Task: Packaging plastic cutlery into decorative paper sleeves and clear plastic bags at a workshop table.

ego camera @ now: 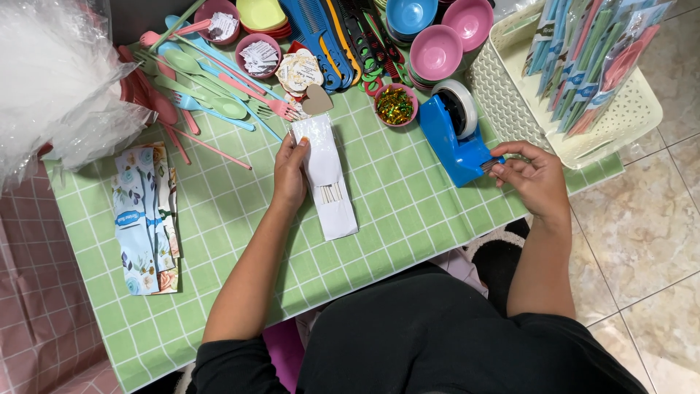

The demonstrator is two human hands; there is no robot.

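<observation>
Your left hand (290,175) presses flat, fingers spread, on the white packet (327,175) lying on the green tabletop (219,219), already filled but not yet taped, while your right hand (532,175) pinches tape at the blue dispenser (452,138).

Tablecloth (408,197): green check. On it: blue tape dispenser (453,142), white packet (328,179), pink bowls (436,51), floral wrappers (144,219).

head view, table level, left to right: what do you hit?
Clear plastic bags → floral paper packets → left hand → white packet it presses down → blue tape dispenser → right hand at the dispenser's cutter → cream basket of packed cutlery sets.
</observation>
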